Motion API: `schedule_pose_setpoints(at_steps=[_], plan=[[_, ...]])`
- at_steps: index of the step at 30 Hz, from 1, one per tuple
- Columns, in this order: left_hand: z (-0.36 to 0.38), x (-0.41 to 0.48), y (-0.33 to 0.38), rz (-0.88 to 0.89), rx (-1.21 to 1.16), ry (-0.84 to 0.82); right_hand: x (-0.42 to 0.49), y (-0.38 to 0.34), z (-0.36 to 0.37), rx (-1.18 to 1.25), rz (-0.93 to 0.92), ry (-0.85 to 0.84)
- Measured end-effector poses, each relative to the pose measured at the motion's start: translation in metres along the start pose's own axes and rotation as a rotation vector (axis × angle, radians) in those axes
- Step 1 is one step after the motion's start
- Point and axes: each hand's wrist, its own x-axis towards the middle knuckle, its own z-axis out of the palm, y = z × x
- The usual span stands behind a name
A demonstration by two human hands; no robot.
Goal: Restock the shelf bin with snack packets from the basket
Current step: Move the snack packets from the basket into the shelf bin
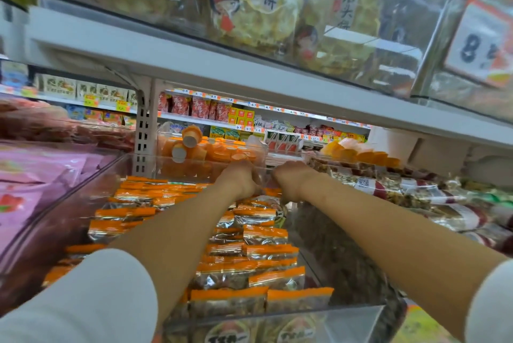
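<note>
Left hand point(241, 179) and right hand point(292, 179) sit side by side at the far end of the clear shelf bin point(352, 323), fingers curled down; can't tell if either grips anything. Bin is full of orange-topped snack packets point(265, 234), print unreadable. Upper-shelf bags point(258, 1) read 石头饼; price card point(477, 45) shows 8.

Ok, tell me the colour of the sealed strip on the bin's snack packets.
Orange; the snack packets show it best in the head view.
</note>
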Motion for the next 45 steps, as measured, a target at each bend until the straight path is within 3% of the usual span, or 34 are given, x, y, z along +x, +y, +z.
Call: schedule_pose_setpoints(at_steps=[9,12,16,22,31,41,45], plan=[[-0.039,-0.070,0.043,-0.110,-0.099,0.134,-0.083,-0.004,-0.037,0.668,0.149,0.376],[-0.042,-0.117,0.072,-0.050,-0.167,0.238,-0.131,-0.012,-0.036,0.807,0.167,0.507],[-0.032,-0.178,0.104,-0.005,-0.290,0.365,-0.200,-0.030,-0.015,0.956,0.201,0.552],[0.024,-0.253,0.141,0.014,-0.333,0.205,-0.300,-0.045,0.038,1.112,0.285,0.406],[0.159,-0.328,0.178,-0.031,-0.376,-0.306,-0.421,-0.069,0.157,1.388,0.527,0.168],[0.314,-0.406,0.159,-0.261,-0.365,-0.717,-0.509,-0.129,0.319,1.489,0.763,-0.130],[0.369,-0.441,0.136,-0.335,-0.345,-0.842,-0.544,-0.163,0.387,1.468,0.799,-0.378]])
